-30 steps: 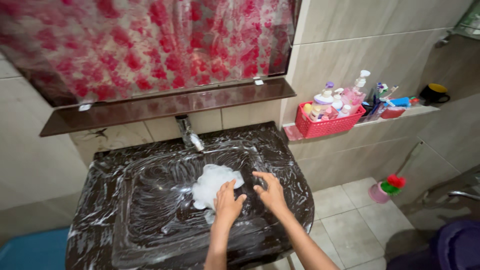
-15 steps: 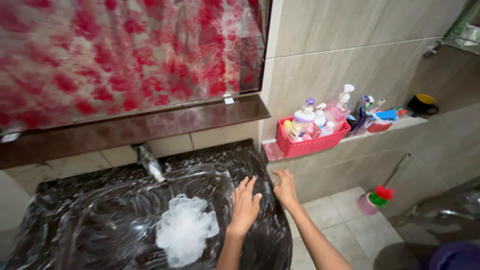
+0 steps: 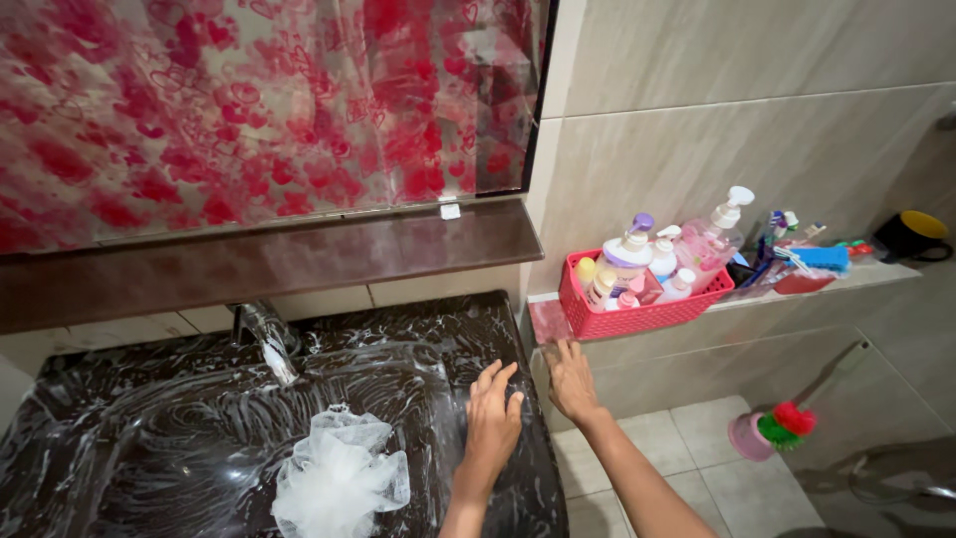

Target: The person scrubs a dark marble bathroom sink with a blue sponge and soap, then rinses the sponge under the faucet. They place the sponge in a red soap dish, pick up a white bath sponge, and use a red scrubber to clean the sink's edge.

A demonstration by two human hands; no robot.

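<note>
On the right rim of the dark soapy sink point(image 3: 149, 418), both hands lie flat with open fingers and hold nothing. The left hand point(image 3: 493, 423) rests palm down on the wet black surface, near the right edge of the basin, and its grip is fully open, fingers a little spread. The right hand point(image 3: 571, 382) is just beside it, at the very edge of the sink, also with an open grip; its fingertips point toward the wall under the ledge. The two hands are near each other but do not touch.

A white mesh sponge point(image 3: 341, 480) lies in the basin, to the left of the left hand and apart from it. White foam streaks cover the sink. A metal tap point(image 3: 269, 339) stands at the back of the basin, under a dark brown shelf point(image 3: 299, 259).

To the right, a red basket point(image 3: 637, 304) with bottles sits on a tiled ledge. Lower on the floor, a toilet brush point(image 3: 772, 428) with a pink holder stands against the wall.
</note>
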